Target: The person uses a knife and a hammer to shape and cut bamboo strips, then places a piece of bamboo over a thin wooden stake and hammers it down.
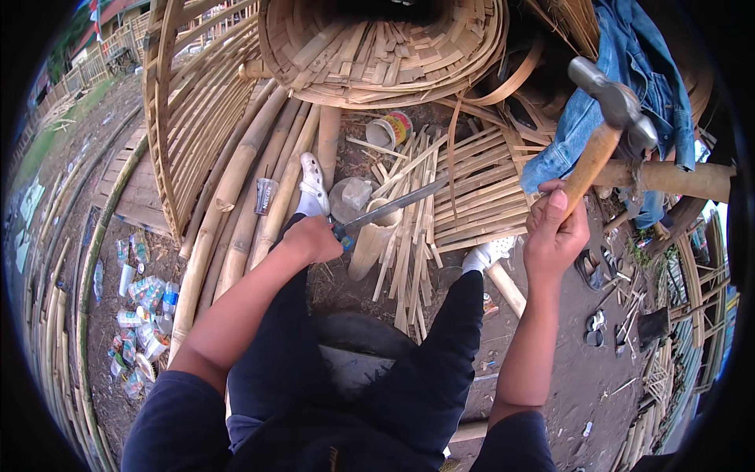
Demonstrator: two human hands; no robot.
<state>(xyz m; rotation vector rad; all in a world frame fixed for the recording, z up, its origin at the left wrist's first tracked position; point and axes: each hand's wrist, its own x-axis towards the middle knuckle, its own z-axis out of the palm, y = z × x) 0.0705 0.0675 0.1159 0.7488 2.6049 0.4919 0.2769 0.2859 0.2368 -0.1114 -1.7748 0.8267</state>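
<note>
My left hand (312, 239) is closed round the handle of a machete (401, 203), whose long blade points away to the right. Below that blade stands a short bamboo section (373, 248); whether the two touch I cannot tell. Raised at the right, my right hand (557, 228) grips a hammer (595, 157) by its wooden handle, its metal head up in front of a denim jacket (653, 71). Split bamboo strips (413, 259) lie in a loose pile beside the upright section. A pale stone block (356, 193) rests near my left foot.
A large woven bamboo basket (385, 79) lies ahead, with a slatted bamboo frame (208, 118) to its left. Long bamboo poles (236, 197) run along my left side. Plastic litter (145, 315) covers the ground farther left. Sandals (595, 326) and bamboo scraps lie at the right.
</note>
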